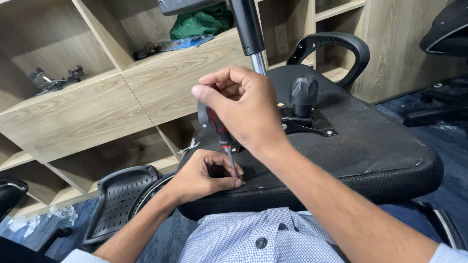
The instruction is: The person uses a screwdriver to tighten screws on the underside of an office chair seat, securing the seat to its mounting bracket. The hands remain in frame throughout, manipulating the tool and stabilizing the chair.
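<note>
Shirt front [253, 234] nearest. Right hand [248, 109] fingers wrapped on screwdriver [222, 134] handle; left hand [207, 175] pinches shaft near tip, prob. steadying. Tool light, stiff; upturned chair seat [360, 146] bulky.

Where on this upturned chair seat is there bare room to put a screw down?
The seat underside is bare on its right half, between the metal bracket and the padded edge. The near left edge is crowded: left hand, right hand and screwdriver.
</note>
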